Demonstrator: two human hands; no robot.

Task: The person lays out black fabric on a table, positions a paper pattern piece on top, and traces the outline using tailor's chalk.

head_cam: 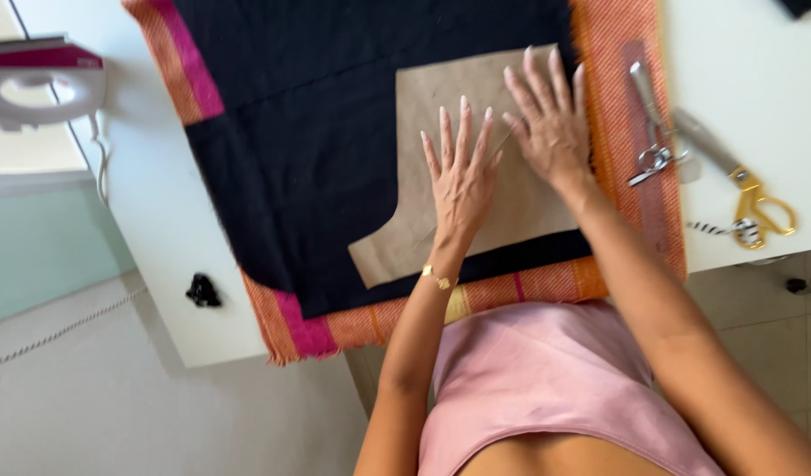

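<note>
Brown paper pattern piece [476, 132], flat with one curved notch cut along its lower left edge, spread on black woven fabric [317, 132]. Black fabric in turn laid over an orange and pink striped cloth [617, 53] covering the middle of the white surface [159, 256].

Left hand [461, 176] flat on the paper, fingers fanned wide, palm down, gripping nothing; thin gold bracelet [439, 279] at the wrist. Right hand [551, 119] just beside it, also flat and spread wide on the paper near its right edge, holding nothing. Thumbs of the two hands close together, nearly touching.

To the right of the hands, small silver thread snips [654, 132] resting on a long clear ruler [643, 159] that lies along the striped cloth. Further right, on bare white surface, large scissors with gold handles [732, 176], blades pointing away from the body, a black-and-white striped cord [710, 228] at the handles.

At far left, a white and magenta steam iron [40, 84] upright near the surface's edge, its white cable [62, 330] trailing down across the floor. Small black scrap [203, 291] alone on the white surface near the front left corner. Pink satin garment [555, 379] at the bottom of the view.
</note>
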